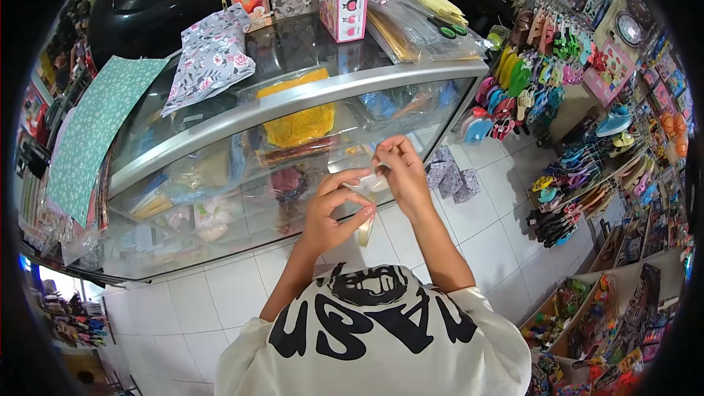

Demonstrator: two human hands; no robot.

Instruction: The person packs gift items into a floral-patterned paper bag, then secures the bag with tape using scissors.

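My left hand (334, 213) is in front of the glass counter, fingers curled and thumb bent toward them. A narrow roll of clear tape (364, 233) hangs edge-on at its thumb, partly hidden by it. Close by on the right, my right hand (400, 174) is raised with thumb and fingertips pinched together. A clear strip of tape (375, 182) shows between both hands, at the right fingertips. The exact grip of the left fingers on the roll is partly hidden.
On the glass counter (293, 108) lie a floral wrapped parcel (213, 55), a pink box (342, 4), plastic sleeves (418, 33) and green-handled scissors (446, 27). Green patterned paper (103, 132) drapes at left. Sandal racks (513, 73) stand right; patterned packets (456, 180) are on the floor.
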